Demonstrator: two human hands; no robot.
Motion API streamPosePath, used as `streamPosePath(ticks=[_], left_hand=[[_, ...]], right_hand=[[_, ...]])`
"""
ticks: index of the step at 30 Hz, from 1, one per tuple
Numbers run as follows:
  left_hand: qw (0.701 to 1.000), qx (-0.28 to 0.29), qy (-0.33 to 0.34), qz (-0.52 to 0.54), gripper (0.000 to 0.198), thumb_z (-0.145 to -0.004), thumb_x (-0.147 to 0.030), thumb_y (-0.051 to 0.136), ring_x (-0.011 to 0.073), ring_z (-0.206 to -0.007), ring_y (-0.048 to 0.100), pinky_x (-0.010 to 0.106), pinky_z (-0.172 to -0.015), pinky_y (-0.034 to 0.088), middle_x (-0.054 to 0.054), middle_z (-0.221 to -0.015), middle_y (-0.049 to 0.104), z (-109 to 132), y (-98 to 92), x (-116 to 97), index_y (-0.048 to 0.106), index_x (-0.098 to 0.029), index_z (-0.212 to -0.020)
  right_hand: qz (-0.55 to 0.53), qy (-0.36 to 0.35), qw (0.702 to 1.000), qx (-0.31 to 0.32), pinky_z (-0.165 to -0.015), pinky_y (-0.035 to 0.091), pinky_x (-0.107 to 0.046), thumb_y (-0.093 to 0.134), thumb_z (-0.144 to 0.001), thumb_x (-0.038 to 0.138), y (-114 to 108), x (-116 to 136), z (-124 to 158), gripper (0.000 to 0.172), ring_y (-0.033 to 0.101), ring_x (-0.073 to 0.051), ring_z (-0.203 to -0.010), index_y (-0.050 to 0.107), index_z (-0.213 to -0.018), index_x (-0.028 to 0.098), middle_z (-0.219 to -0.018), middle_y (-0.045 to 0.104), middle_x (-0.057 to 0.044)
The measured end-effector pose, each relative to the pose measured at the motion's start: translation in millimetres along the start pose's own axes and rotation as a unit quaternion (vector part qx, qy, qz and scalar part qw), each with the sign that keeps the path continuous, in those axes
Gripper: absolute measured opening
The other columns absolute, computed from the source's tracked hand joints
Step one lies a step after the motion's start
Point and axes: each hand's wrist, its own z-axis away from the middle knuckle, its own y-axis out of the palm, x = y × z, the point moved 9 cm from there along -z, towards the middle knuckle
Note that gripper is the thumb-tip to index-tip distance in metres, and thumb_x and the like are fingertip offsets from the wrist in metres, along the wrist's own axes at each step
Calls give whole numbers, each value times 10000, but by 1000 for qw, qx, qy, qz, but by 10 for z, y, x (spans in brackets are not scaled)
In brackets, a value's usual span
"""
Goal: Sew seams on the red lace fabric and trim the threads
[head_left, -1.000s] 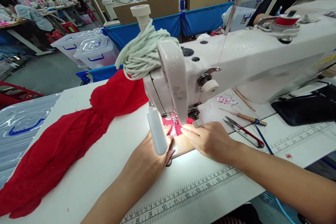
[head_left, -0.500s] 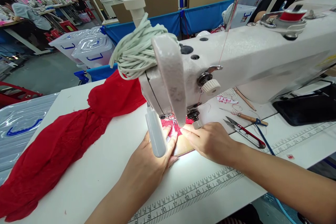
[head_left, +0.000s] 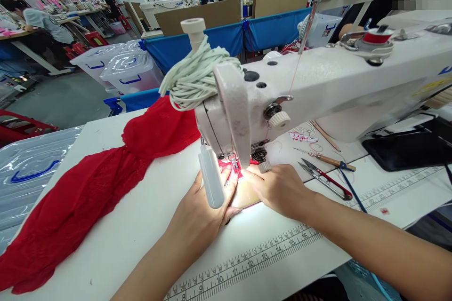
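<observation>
A white sewing machine (head_left: 318,84) stands over the table, with pale green cord wound at its head. Under its needle area lies a small piece of red fabric (head_left: 236,168). My left hand (head_left: 203,209) rests on this fabric from the left, its fingers apart and partly behind a grey-white lamp (head_left: 212,176). From the right, my right hand (head_left: 280,190) reaches to the fabric's edge; its fingers are bent together, and the tips are washed out by bright light. A long gathered red cloth (head_left: 88,188) spreads over the table's left side.
To the right lie thread snips (head_left: 326,179), a wooden-handled awl (head_left: 335,162) and a black phone (head_left: 404,150). A ruler scale (head_left: 247,263) runs along the front edge. Clear plastic bins (head_left: 123,70) stand behind at left, and people sit at machines farther back.
The camera view has shifted slightly, so the machine and table appear a little displaced. Both hands keep nearly the same place at the fabric.
</observation>
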Motion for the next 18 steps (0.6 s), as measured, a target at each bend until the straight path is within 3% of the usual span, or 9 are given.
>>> streamPosePath(ticks=[9,18], left_hand=[[1000,-23,13,1,379,-944,-302,398,313,-1112,582,534,-909,508,196,-1180,636,-5,-66,-20,581,-65,-1178],[1000,-16,3,18,346,-948,-249,357,265,-1088,589,524,-950,477,145,-1161,651,-27,-84,-1,575,-116,-1181]], right_hand=[[3,-15,1000,9,-471,192,-285,424,-799,67,8,22,33,296,394,-91,-489,657,-962,149,-733,652,-33],[9,-17,1000,-6,-475,216,-291,437,-784,68,29,19,53,295,424,-100,-500,656,-966,143,-756,669,-41]])
